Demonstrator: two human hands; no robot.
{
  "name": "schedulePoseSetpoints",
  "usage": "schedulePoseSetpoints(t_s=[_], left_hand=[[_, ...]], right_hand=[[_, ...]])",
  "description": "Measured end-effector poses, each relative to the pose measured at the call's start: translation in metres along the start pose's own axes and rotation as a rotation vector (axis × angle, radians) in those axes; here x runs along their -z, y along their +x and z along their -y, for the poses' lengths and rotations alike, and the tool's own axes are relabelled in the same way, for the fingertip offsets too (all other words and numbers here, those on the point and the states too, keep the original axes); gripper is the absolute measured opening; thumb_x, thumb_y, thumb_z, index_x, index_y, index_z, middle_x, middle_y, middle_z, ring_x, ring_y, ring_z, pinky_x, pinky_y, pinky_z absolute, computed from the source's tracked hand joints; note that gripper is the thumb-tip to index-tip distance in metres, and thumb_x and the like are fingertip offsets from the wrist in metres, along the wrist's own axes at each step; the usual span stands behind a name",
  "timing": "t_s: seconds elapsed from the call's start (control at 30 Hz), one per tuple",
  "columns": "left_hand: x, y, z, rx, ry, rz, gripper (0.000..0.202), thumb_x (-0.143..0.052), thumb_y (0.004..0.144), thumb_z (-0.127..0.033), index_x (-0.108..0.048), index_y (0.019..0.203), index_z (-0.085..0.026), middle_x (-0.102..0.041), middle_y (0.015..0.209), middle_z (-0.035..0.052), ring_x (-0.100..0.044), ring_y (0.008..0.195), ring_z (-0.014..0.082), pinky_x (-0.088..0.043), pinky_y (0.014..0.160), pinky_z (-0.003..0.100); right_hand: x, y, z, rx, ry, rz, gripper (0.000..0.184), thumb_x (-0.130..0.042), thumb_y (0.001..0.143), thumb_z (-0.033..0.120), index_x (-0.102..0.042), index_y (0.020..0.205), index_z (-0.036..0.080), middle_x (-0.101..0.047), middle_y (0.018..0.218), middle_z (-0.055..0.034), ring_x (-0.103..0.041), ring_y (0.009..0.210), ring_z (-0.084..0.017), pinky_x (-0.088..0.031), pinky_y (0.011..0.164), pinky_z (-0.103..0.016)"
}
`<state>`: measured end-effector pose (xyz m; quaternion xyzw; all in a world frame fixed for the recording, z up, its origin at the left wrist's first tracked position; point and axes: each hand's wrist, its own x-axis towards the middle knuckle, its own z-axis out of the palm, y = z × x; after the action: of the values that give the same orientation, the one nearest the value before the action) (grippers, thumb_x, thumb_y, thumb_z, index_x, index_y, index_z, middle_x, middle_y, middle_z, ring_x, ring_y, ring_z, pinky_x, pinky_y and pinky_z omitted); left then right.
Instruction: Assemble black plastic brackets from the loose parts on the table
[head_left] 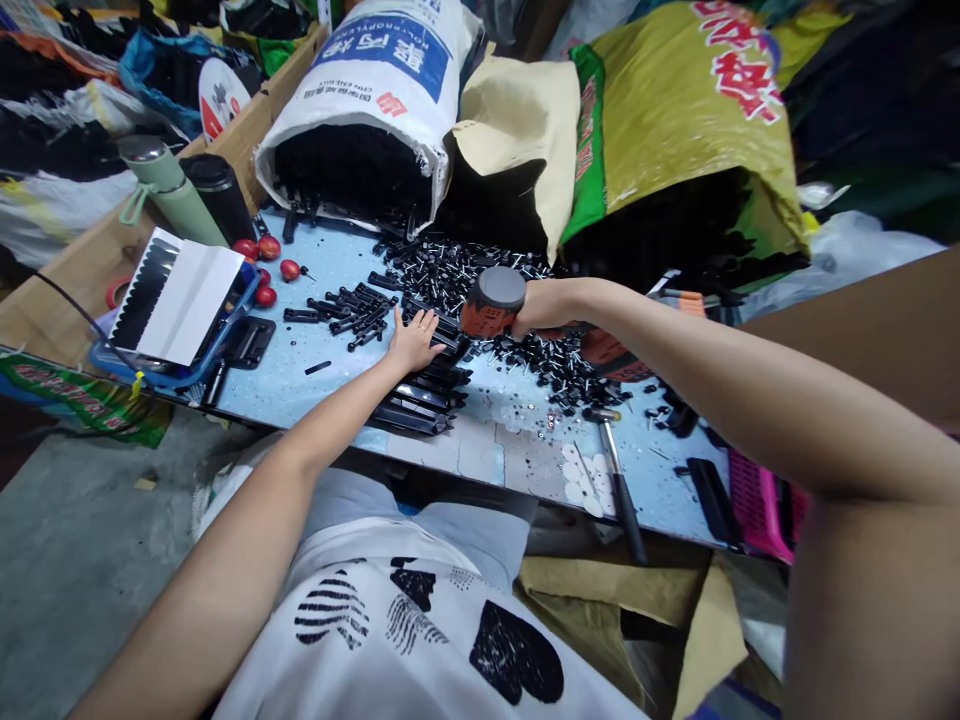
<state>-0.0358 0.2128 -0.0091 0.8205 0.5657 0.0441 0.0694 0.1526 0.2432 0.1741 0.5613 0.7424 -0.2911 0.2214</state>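
My left hand (414, 342) lies with fingers spread on a row of long black plastic parts (420, 405) laid side by side on the blue worktable (277, 370). In my right hand (541, 305) is a red and black cordless drill (491, 302), gripped by its handle; its tip is hidden from me. The drill's round dark rear end faces up, close to the right of my left fingers. Behind both hands spreads a heap of small screws and black pieces (439, 270). Narrow black parts (352, 312) lie loosely left of my left hand.
A hammer (619, 485) lies across the front edge beside white discs (585, 475). Open sacks (375, 75) of black parts stand behind. At left are red fruits (290, 270), a green flask (172, 190) and a blue tray (161, 375). A pink basket (757, 500) sits at right.
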Motion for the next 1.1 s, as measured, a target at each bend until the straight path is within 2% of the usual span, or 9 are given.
schedulePoseSetpoints(t_s=[0.1, 0.23, 0.3, 0.4, 0.6, 0.73, 0.8, 0.9, 1.1], left_hand=[[0.008, -0.008, -0.008, 0.006, -0.001, 0.060, 0.060, -0.025, 0.093, -0.047, -0.027, 0.144, -0.016, -0.025, 0.151, 0.0098, -0.016, 0.140, 0.0270, 0.014, 0.107, 0.059], [0.010, -0.051, -0.028, -0.115, -0.125, 0.170, 0.073, -0.018, 0.090, -0.060, -0.028, 0.144, -0.011, -0.023, 0.151, 0.0120, -0.013, 0.141, 0.0273, -0.003, 0.114, 0.050], [0.005, -0.077, -0.037, -0.145, -0.178, 0.166, 0.085, -0.015, 0.086, -0.068, -0.026, 0.144, -0.006, -0.019, 0.152, 0.0150, -0.012, 0.142, 0.0283, -0.008, 0.114, 0.046], [-0.004, -0.099, -0.044, -0.132, -0.192, 0.116, 0.092, -0.017, 0.084, -0.072, -0.023, 0.144, -0.003, -0.015, 0.153, 0.0170, -0.009, 0.142, 0.0290, -0.005, 0.114, 0.045], [-0.005, -0.098, -0.042, -0.129, -0.207, 0.098, 0.093, -0.024, 0.081, -0.073, -0.023, 0.144, -0.005, -0.016, 0.153, 0.0175, -0.008, 0.142, 0.0293, -0.003, 0.114, 0.046], [-0.002, -0.113, -0.042, -0.209, -0.188, 0.140, 0.097, -0.035, 0.077, -0.074, -0.024, 0.143, -0.005, -0.018, 0.152, 0.0191, -0.009, 0.142, 0.0310, 0.000, 0.113, 0.049], [-0.004, -0.127, -0.043, -0.244, -0.138, 0.099, 0.094, -0.044, 0.077, -0.069, -0.024, 0.144, -0.005, -0.018, 0.152, 0.0193, -0.008, 0.142, 0.0318, 0.002, 0.112, 0.052], [-0.012, -0.142, -0.045, -0.210, -0.062, 0.003, 0.087, -0.052, 0.079, -0.057, -0.023, 0.144, -0.005, -0.017, 0.152, 0.0197, -0.008, 0.141, 0.0322, -0.001, 0.112, 0.052], [-0.018, -0.142, -0.048, -0.190, -0.022, -0.049, 0.085, -0.055, 0.080, -0.053, -0.025, 0.143, -0.006, -0.026, 0.149, 0.0184, -0.015, 0.140, 0.0306, -0.007, 0.114, 0.047]], right_hand=[[-0.001, -0.003, 0.007, -0.055, -0.035, 0.028, 0.027, -0.075, 0.063, 0.036, -0.063, 0.078, 0.016, -0.053, 0.052, -0.0020, -0.054, 0.049, -0.017, -0.042, 0.043, -0.027], [-0.007, -0.023, 0.011, -0.024, -0.112, 0.015, 0.024, -0.074, 0.063, 0.035, -0.061, 0.071, 0.017, -0.054, 0.052, -0.0018, -0.054, 0.049, -0.015, -0.043, 0.044, -0.026], [-0.014, -0.033, 0.010, -0.009, -0.113, 0.023, 0.023, -0.073, 0.064, 0.035, -0.060, 0.070, 0.017, -0.055, 0.053, -0.0016, -0.054, 0.048, -0.014, -0.043, 0.043, -0.025], [-0.024, -0.036, 0.007, 0.005, -0.109, 0.055, 0.022, -0.072, 0.064, 0.035, -0.059, 0.068, 0.018, -0.055, 0.053, -0.0024, -0.054, 0.048, -0.015, -0.042, 0.042, -0.026], [-0.033, -0.015, 0.002, 0.012, -0.144, 0.050, 0.022, -0.071, 0.064, 0.037, -0.060, 0.068, 0.018, -0.058, 0.057, -0.0047, -0.057, 0.054, -0.018, -0.045, 0.047, -0.030], [-0.035, -0.023, 0.005, 0.082, -0.231, -0.061, 0.023, -0.074, 0.060, 0.037, -0.063, 0.068, 0.019, -0.060, 0.061, -0.0049, -0.061, 0.064, -0.021, -0.048, 0.055, -0.032], [-0.039, -0.031, 0.005, 0.124, -0.254, -0.094, 0.023, -0.074, 0.060, 0.037, -0.064, 0.070, 0.020, -0.062, 0.066, -0.0053, -0.062, 0.069, -0.022, -0.049, 0.059, -0.034], [-0.050, -0.038, 0.001, 0.130, -0.246, -0.041, 0.023, -0.072, 0.063, 0.039, -0.067, 0.077, 0.021, -0.065, 0.075, -0.0071, -0.063, 0.074, -0.024, -0.051, 0.062, -0.036], [-0.066, -0.039, 0.008, 0.142, -0.260, -0.009, 0.022, -0.072, 0.062, 0.040, -0.066, 0.071, 0.021, -0.064, 0.072, -0.0092, -0.063, 0.071, -0.025, -0.051, 0.060, -0.038]])
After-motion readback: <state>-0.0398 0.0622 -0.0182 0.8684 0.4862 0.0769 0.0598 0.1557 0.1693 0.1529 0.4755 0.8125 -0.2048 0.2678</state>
